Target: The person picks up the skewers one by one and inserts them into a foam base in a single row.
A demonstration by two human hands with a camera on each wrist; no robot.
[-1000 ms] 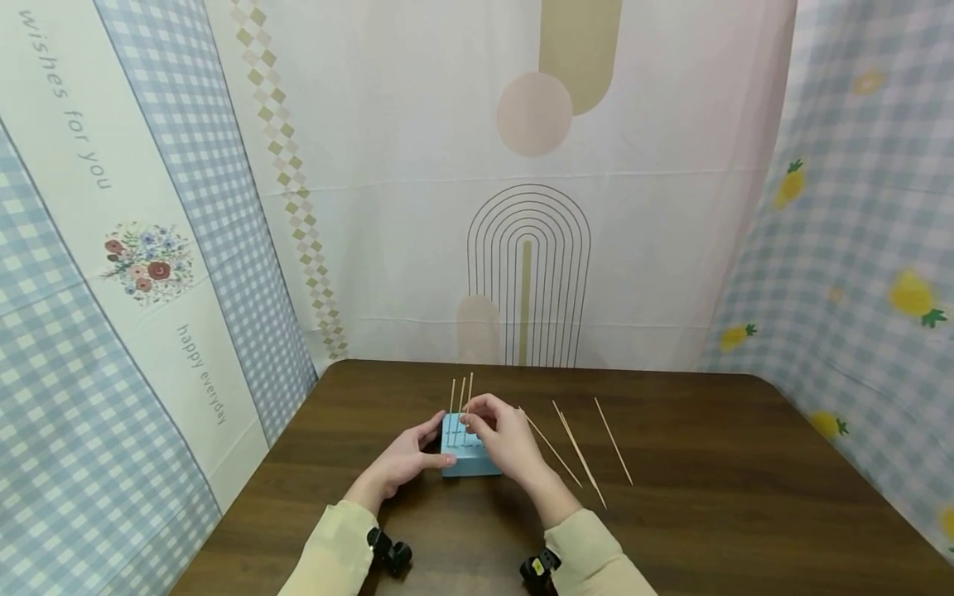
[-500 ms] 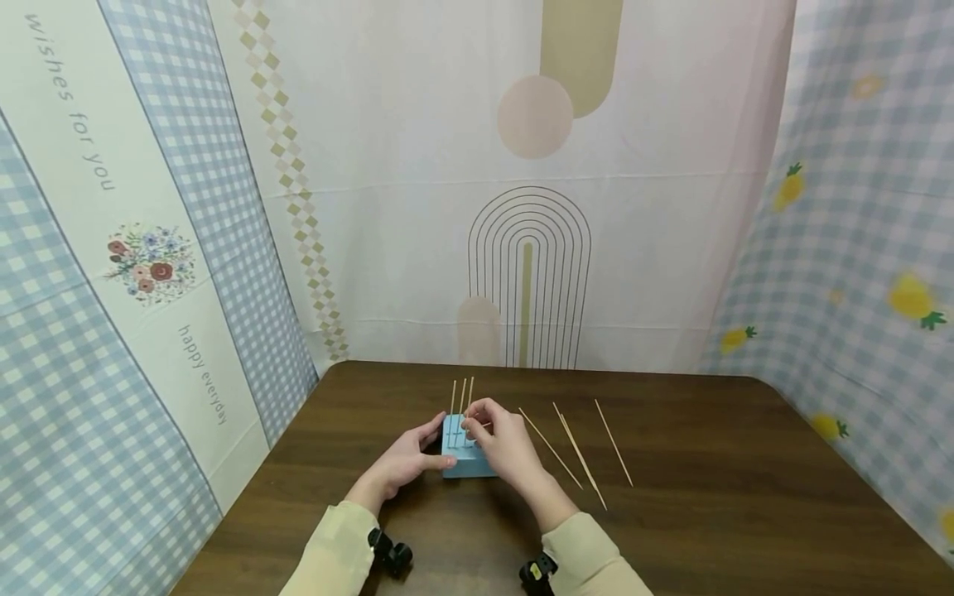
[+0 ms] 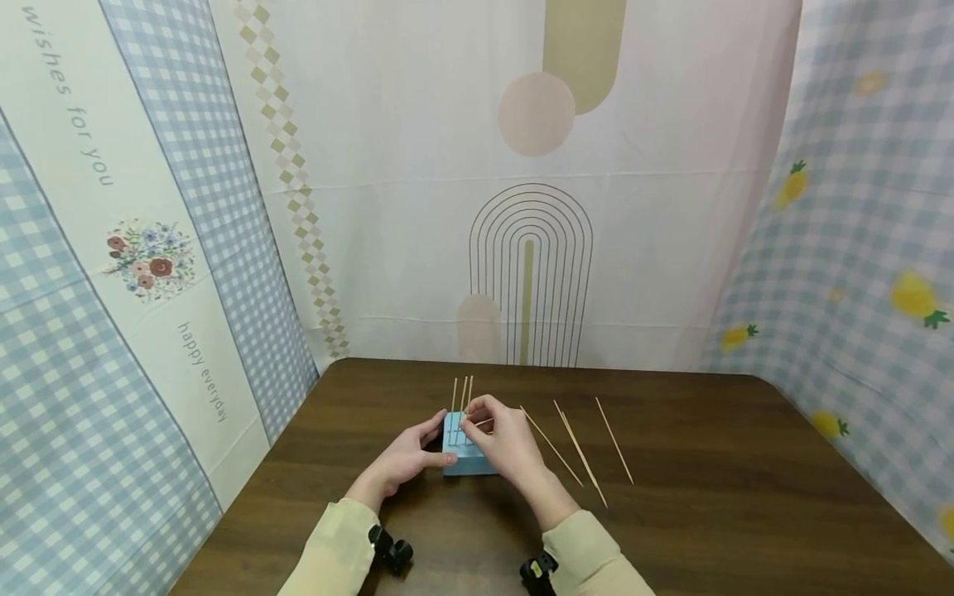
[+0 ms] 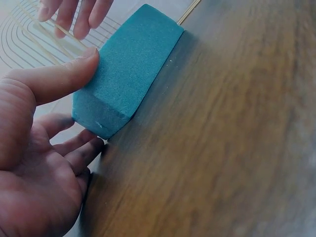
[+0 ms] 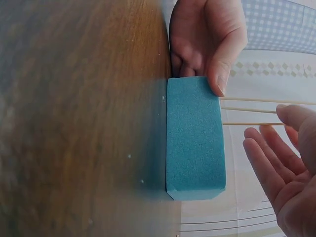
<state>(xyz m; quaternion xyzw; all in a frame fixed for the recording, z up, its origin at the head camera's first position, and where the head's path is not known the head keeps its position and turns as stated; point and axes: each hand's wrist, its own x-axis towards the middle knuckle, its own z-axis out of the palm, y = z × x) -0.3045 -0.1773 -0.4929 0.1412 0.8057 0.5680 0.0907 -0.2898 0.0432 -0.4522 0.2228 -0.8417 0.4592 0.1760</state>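
A light-blue foam block (image 3: pixel 469 465) stands on the table with thin bamboo skewers (image 3: pixel 455 399) upright in its left part. My left hand (image 3: pixel 402 457) grips the block's left end, thumb on the near top edge and fingers round the far side. Over the block, my right hand (image 3: pixel 513 439) pinches one skewer (image 5: pixel 253 124) between thumb and index finger, its other fingers extended. In the right wrist view this skewer's lower end meets the block's top, beside two other skewers (image 5: pixel 247 109). The left wrist view shows the left thumb (image 4: pixel 84 69) along the block's upper edge.
Several loose skewers (image 3: pixel 577 454) lie on the dark wooden table (image 3: pixel 708 480) right of the block, one (image 3: pixel 614 440) set farther right. Small pale crumbs (image 5: pixel 129 156) dot the wood near the block. Patterned cloths (image 3: pixel 387 248) hang behind and at both sides.
The top of the skewer pinched by my right hand has sunk slightly and sits closer to its neighbour. My left hand and the foam block stay in place.
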